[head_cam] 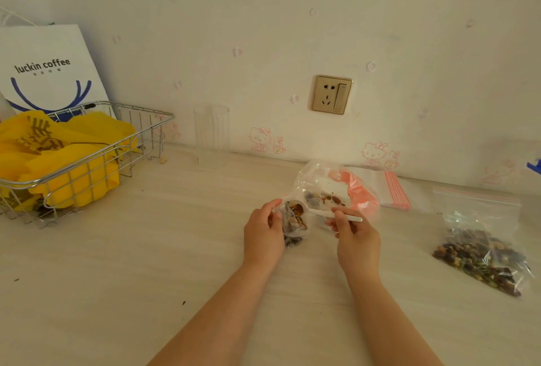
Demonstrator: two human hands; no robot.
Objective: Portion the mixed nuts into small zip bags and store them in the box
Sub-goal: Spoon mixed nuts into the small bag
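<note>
My left hand [262, 229] holds a small clear zip bag [294, 226] partly filled with mixed nuts, its mouth held open. My right hand [351, 232] pinches the handle of a white spoon [319, 212]; the spoon's bowl, loaded with nuts, sits over the small bag's mouth. Just behind lies a large clear and pink plastic bag [336, 187] with a few nuts left inside. A filled zip bag [480, 248] of nuts lies on the table at the right. A stack of unused zip bags [393, 190] rests by the wall.
A wire basket [87, 158] holding yellow plastic bags stands at the left, with a white coffee paper bag [49, 67] behind it. A clear plastic cup [211, 134] stands by the wall. A wall socket [331, 94] is above the table [146, 263].
</note>
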